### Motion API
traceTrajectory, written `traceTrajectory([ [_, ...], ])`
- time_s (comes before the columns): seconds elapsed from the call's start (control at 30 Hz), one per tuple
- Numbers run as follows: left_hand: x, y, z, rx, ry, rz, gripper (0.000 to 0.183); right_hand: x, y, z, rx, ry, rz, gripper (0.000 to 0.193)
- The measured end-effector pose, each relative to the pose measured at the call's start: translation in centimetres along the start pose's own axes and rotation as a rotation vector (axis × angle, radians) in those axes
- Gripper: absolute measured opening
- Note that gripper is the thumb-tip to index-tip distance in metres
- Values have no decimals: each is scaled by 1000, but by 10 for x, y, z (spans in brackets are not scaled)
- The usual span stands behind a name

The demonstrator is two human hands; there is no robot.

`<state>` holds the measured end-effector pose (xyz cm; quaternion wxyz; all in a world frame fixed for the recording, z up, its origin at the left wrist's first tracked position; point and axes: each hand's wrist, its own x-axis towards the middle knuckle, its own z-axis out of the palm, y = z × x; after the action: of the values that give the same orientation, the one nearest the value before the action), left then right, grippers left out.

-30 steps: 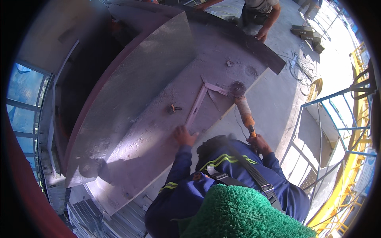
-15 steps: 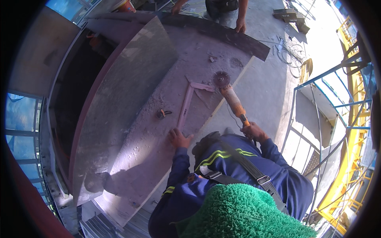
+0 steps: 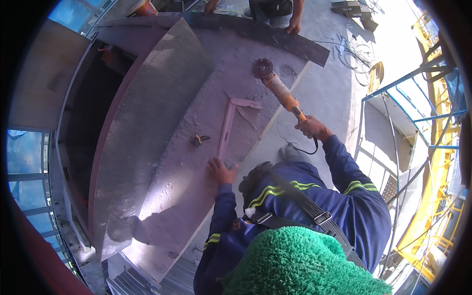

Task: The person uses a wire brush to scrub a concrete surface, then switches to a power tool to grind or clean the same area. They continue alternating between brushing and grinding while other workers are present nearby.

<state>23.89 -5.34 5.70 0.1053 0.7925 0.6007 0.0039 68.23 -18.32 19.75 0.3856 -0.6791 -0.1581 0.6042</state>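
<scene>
My right hand (image 3: 313, 127) is closed around the rear handle of an orange angle grinder (image 3: 282, 93). Its round disc (image 3: 262, 68) points to the far side, over a dusty pinkish board (image 3: 196, 167). My left hand (image 3: 221, 171) lies on that board with its fingers spread, at the near end of an L-shaped square (image 3: 227, 125). The square is coated in the same pink dust. Left of it lies a small orange and black object (image 3: 199, 140), its kind unclear. The grinder's black cord (image 3: 307, 151) hangs below my right hand.
Across the board, a co-worker's hands (image 3: 293, 24) rest on a dark curved strip (image 3: 265, 38). A large grey curved panel (image 3: 147, 98) slants along the left. Loose cable (image 3: 356, 61) and dark blocks (image 3: 354, 9) lie on the floor. Blue and yellow railings (image 3: 418, 119) stand at right.
My right hand has brought the grinder farther away and slightly left, so its disc has left the square's short arm. My left hand has stayed at the square's near end.
</scene>
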Motion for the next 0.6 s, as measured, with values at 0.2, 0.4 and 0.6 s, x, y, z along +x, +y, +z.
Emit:
traceTrajectory([
  [0.2, 3, 2, -2, -12, -40, -46, 123, 50, -24, -31, -51, -45, 18, 19],
  [0.4, 5, 6, -2, -24, -104, -117, 125, 97, -34, -66, -152, -165, 36, 18],
  [0.6, 9, 29, -20, -47, -224, -312, 125, 144, -52, -79, -127, -333, 31, 17],
])
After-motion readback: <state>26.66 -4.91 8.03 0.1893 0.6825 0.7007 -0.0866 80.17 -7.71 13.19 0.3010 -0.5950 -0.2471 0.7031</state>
